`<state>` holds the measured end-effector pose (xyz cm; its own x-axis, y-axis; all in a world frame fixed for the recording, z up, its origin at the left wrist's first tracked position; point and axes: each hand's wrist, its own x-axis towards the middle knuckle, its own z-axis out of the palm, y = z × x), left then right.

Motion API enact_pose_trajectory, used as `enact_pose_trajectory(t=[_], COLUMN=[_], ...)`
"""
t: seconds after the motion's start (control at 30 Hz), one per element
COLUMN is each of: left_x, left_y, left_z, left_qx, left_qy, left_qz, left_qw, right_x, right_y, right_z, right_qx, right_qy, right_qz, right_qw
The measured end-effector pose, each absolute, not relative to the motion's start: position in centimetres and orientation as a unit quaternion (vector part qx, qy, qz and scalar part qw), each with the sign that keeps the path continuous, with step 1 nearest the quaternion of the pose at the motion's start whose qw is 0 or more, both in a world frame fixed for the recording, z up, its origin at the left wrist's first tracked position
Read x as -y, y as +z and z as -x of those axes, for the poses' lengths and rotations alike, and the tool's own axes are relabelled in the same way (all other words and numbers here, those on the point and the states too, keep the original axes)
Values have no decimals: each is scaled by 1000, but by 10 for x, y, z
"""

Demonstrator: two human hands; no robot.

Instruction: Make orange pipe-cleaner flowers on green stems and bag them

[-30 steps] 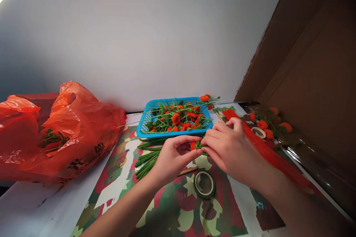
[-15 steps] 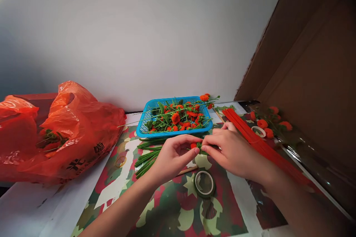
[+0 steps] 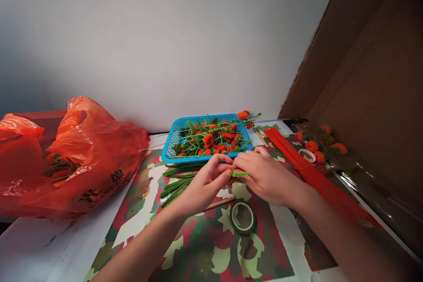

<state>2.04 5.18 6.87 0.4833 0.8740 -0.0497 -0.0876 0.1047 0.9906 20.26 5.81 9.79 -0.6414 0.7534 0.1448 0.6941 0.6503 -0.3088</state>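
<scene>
Between my two hands is a small orange flower with a green part (image 3: 240,174), just in front of the blue basket. My left hand (image 3: 209,185) pinches its orange side between thumb and fingers. Curled round the green side, my right hand (image 3: 261,174) covers part of the flower. A roll of dark green tape (image 3: 252,224) lies on the mat just below the hands. Green fuzzy stems (image 3: 175,191) are spread to the left, partly behind my left hand. The blue basket (image 3: 168,158) holds several orange flowers with green stems.
An orange plastic bag (image 3: 109,158) stands at the left. Red fuzzy stems (image 3: 291,154) lie in a bundle at the right, beside a white tape ring (image 3: 307,155) and more orange flowers (image 3: 311,146). Cardboard (image 3: 360,75) rises at the right; a wall is behind.
Both hands have shifted slightly left. The piece between them has turned, so its green part now points right and shows more. My right fingers have closed in over it.
</scene>
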Motion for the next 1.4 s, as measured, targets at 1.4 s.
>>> enact_pose_trajectory(t=[1.4], left_x=[-50], left_y=[61], left_z=[-25], left_qx=[-460], left_qy=[471], left_qz=[-604], left_qw=[449], right_x=[-50], right_y=[51], right_z=[-169], right_qx=[768], right_qy=[157], right_qz=[481], right_qw=[393])
